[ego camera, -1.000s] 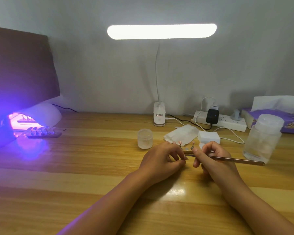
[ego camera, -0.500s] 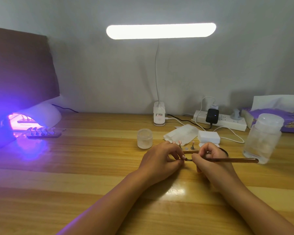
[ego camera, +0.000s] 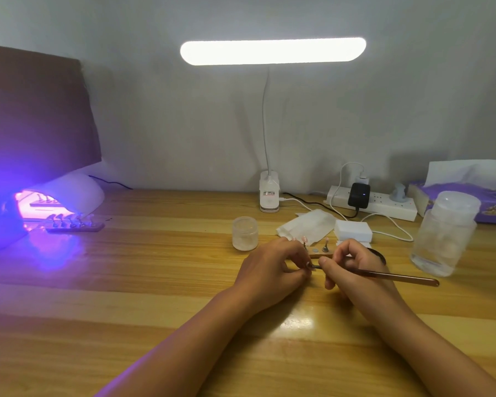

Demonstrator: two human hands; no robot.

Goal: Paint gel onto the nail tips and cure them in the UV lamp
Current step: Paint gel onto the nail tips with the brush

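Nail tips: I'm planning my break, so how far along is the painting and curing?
Done, apparently: one rack of tips sits inside the lit UV lamp, and a second rack lies just outside its mouth. In hand: the left hand pinches one tip while the right hand holds the brush to it. Left: the tips on the wooden holder behind the hands, then curing them.

White domed UV lamp [ego camera: 78, 193], lit violet, far left of the frosted jar [ego camera: 244, 233]; one strip of nail tips [ego camera: 45, 202] inside, second strip [ego camera: 75, 224] just outside its mouth. Just right of the jar, wooden holder [ego camera: 321, 255] with upright tips; slim brown brush [ego camera: 395, 277] nearly level, bristle end at a single nail tip [ego camera: 309, 266].
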